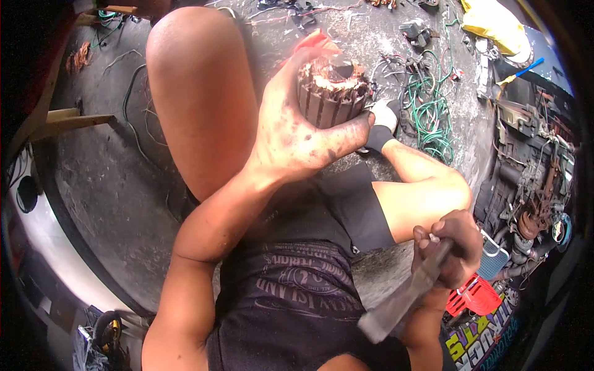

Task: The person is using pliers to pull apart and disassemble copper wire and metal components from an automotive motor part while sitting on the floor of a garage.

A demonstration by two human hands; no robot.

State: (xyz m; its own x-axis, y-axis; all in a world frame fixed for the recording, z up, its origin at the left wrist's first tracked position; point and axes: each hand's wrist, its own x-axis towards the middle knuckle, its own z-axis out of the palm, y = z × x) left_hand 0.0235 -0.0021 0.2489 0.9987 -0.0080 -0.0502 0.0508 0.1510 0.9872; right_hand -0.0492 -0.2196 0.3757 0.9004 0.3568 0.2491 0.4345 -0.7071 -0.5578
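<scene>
My left hand (297, 136) is raised over my lap, its fingers and thumb wrapped around a slotted motor armature (331, 102). The armature is a dark cylinder with grooves down its side and rough copper-coloured ends on top. Something red (318, 42) shows just behind it. Low on the right, my right hand (455, 247) is closed on a grey bar-like tool (402, 303). This tool slants down to the left toward my shirt and widens at its blunt end; its exact kind is unclear. Both hands are smudged with dark grime. Tool and armature are well apart.
Tangled green wire (430, 117) lies on the stained floor (80, 167) beyond my foot. Greasy engine parts (526, 179) line the right side, near a red plastic basket (475, 297) and a blue-handled tool (529, 67). A yellow bag (495, 28) sits at the far right.
</scene>
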